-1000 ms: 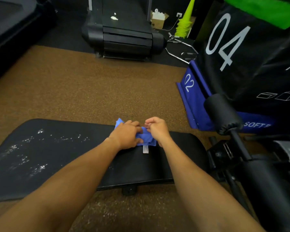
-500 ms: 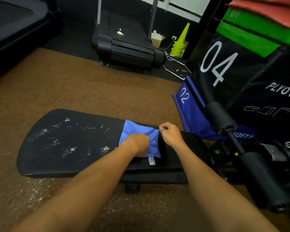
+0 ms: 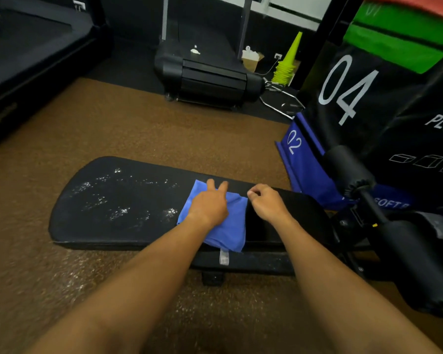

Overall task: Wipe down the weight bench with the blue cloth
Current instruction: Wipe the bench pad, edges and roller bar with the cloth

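The black padded weight bench [image 3: 108, 226] lies low across the brown floor, with wet droplets glistening on its left half. A blue cloth [image 3: 230, 221] is spread flat on the pad right of the wet patch, its white tag hanging over the near edge. My left hand [image 3: 210, 203] presses flat on the cloth, two fingers stretched past its far edge. My right hand [image 3: 265, 201] hovers just right of the cloth over the seat pad, fingers loosely curled, thumb and forefinger close together near the cloth's top right corner; whether they pinch it is unclear.
Stacked plyo boxes [image 3: 368, 103], black "04" and blue "02", stand close on the right. The bench's foam roller [image 3: 348, 169] and frame fill the right foreground. A treadmill [image 3: 207, 75] and green cones [image 3: 288, 62] sit at the back. Brown rubber flooring [image 3: 138, 129] surrounds the bench.
The bunched cloth has been unfolded and spread flat on the pad. My left hand went from gripping it to pressing flat on it. My right hand drew slightly away to the right.
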